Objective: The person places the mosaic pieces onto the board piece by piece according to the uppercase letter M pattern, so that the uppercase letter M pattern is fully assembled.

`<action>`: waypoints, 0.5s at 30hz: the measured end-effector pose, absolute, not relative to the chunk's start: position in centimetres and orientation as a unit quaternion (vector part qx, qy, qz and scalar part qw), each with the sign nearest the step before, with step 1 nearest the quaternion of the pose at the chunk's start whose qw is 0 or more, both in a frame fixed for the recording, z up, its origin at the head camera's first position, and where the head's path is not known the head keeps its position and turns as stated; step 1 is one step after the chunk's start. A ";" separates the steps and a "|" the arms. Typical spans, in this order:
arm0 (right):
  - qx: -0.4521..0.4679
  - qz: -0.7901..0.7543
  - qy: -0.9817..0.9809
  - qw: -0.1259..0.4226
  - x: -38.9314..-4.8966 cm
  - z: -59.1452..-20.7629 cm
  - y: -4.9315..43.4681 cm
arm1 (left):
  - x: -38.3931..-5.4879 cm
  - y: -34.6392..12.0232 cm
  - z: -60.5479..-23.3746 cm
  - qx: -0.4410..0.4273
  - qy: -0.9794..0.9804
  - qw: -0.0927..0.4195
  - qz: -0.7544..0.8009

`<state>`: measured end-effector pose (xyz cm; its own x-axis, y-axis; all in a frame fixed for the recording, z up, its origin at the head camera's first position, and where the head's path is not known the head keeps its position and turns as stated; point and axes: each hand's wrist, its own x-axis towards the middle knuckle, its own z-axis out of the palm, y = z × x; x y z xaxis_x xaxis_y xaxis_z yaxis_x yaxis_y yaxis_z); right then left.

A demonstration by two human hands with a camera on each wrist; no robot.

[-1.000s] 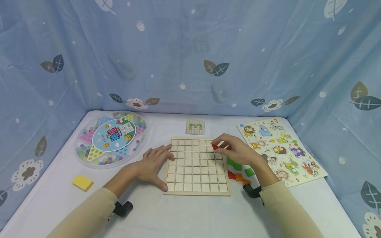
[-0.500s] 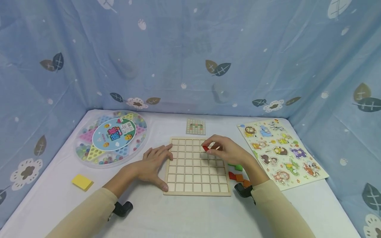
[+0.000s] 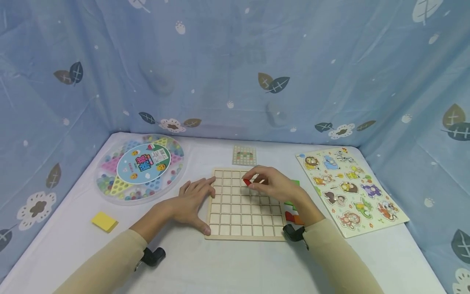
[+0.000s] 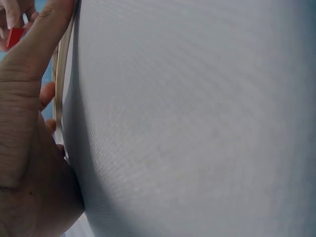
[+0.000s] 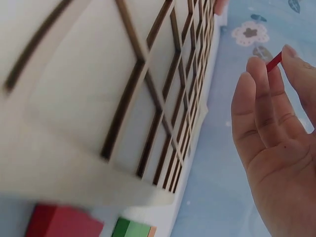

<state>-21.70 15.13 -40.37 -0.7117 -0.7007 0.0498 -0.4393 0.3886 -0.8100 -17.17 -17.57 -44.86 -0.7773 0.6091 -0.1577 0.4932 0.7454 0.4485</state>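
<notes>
A pale wooden grid board (image 3: 245, 238) lies on the white table, its square cells bare where they show. My left hand (image 3: 191, 204) rests along its left side, fingers spread at the upper left edge and thumb at the lower left corner. Over the upper part of the board, my right hand (image 3: 271, 184) pinches a small red tile (image 3: 247, 182) between thumb and fingertips. In the right wrist view the red tile (image 5: 274, 61) appears edge-on, apart from the board. Beyond the board lies a small card (image 3: 244, 155) printed with a coloured grid pattern.
Right of the board are loose red tiles (image 3: 289, 216), orange tiles (image 3: 298, 220) and green tiles (image 3: 295, 182), partly hidden by my right arm. An animal puzzle board (image 3: 343, 232) lies farther right. At left are a round clear game case (image 3: 144, 163) and a yellow block (image 3: 104, 221).
My right hand has moved left over the board with the red tile, from near its upper right corner towards the middle columns. My left hand stays at the left edge.
</notes>
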 end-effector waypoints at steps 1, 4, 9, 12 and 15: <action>-0.353 -0.431 0.816 0.152 -21.7 -40.4 14.9 | -17.2 -17.6 -44.9 0.299 0.922 0.149 0.194; -0.359 -0.431 0.814 0.152 -21.8 -40.4 14.4 | -17.2 -17.6 -44.9 0.299 0.922 0.149 0.196; -0.370 -0.416 0.816 0.155 -22.0 -40.6 13.5 | -17.1 -17.7 -45.0 0.297 0.922 0.151 0.199; -0.377 -0.411 0.815 0.157 -22.3 -40.6 12.9 | -17.1 -17.7 -45.0 0.296 0.922 0.152 0.197; -0.384 -0.407 0.814 0.157 -22.6 -40.8 12.3 | -17.2 -17.7 -44.8 0.297 0.922 0.153 0.194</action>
<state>-22.61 12.33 -40.81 -0.6553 -0.7533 0.0568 -0.4974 0.3737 -0.7829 -17.20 -17.69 -44.82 -0.7761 0.6079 -0.1675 0.4889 0.7479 0.4491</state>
